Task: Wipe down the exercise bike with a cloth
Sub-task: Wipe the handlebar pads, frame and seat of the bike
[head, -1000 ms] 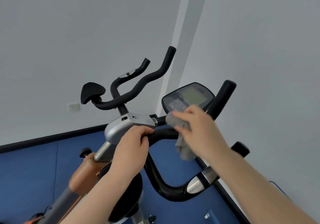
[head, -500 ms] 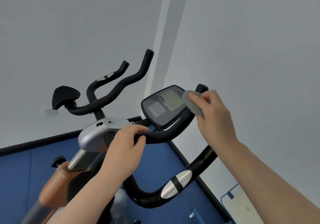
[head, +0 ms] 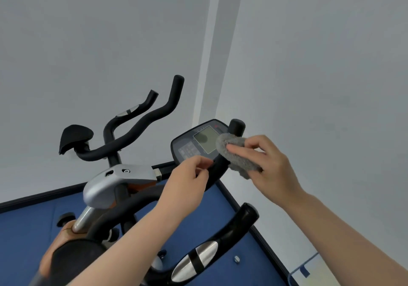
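Note:
The exercise bike fills the lower middle: black handlebars (head: 141, 126), a silver stem cover (head: 112, 182) and a dark console (head: 194, 144) with a grey screen. My right hand (head: 269, 168) grips a grey fluffy cloth (head: 237, 153) and presses it against the right handlebar post just beside the console's right edge. My left hand (head: 187, 186) sits at the lower edge of the console, fingers curled against the black bar there. A black elbow pad (head: 75, 137) sticks out at the left.
Grey walls meet in a corner behind the bike. Blue floor mats (head: 26, 230) with a black skirting strip lie below. A lower black handle with a silver sensor plate (head: 194, 261) curves in front of my arms. An orange frame part (head: 64, 232) shows at the bottom left.
My right hand has brought the cloth down from the top of the right grip to the post beside the console. My left hand has shifted right along the bar toward the console.

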`<state>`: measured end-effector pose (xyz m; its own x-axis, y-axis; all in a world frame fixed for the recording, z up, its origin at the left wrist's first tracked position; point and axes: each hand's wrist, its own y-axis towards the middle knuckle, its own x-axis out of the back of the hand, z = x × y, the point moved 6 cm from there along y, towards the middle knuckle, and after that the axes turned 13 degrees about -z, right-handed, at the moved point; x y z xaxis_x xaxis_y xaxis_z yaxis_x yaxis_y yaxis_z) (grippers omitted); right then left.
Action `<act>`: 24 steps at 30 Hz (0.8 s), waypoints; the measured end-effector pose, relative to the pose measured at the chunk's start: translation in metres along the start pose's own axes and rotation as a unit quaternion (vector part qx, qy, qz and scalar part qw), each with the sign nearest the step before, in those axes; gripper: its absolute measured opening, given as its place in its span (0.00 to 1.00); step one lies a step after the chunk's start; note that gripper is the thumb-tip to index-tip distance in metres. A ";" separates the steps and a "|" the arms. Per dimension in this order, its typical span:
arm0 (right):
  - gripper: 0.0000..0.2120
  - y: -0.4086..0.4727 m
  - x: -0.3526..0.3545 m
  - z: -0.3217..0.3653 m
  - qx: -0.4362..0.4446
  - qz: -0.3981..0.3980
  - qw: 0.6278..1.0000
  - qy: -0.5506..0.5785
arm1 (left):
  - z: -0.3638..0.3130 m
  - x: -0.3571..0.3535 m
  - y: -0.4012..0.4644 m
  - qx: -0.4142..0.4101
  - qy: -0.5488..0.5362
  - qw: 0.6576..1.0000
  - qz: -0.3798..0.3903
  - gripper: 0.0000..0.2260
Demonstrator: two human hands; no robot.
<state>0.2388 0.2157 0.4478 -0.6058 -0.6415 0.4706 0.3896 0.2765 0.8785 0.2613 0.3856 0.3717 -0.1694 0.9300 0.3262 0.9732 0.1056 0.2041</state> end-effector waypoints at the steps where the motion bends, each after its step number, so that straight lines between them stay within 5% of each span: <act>1: 0.30 0.001 0.003 -0.004 0.006 -0.031 0.999 0.010 | -0.001 -0.001 0.001 -0.002 0.003 1.000 -0.010 0.13; 4: 0.26 0.002 -0.001 -0.014 -0.013 -0.127 0.991 0.038 | -0.004 -0.005 0.000 -0.002 0.007 0.999 -0.043 0.15; 8: 0.17 -0.043 -0.034 -0.005 -0.025 -0.088 0.991 0.098 | -0.008 -0.009 -0.006 -0.007 -0.003 0.997 -0.075 0.16; 11: 0.23 -0.040 -0.023 -0.017 0.016 -0.063 0.990 0.122 | -0.004 -0.007 -0.010 0.008 -0.014 0.995 -0.102 0.20; 14: 0.29 -0.002 -0.002 -0.037 0.001 -0.175 0.979 0.102 | 0.001 -0.007 -0.012 0.035 -0.011 0.989 -0.143 0.21; 24: 0.06 0.012 -0.013 -0.034 -0.173 -0.183 0.928 0.273 | 0.003 -0.011 -0.012 0.071 0.016 0.972 -0.221 0.19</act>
<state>0.2753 0.2035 0.4495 -0.3355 -0.9407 -0.0495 0.4837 -0.2171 0.8479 0.2521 0.3754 0.3629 -0.5790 0.7711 0.2648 0.8152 0.5428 0.2019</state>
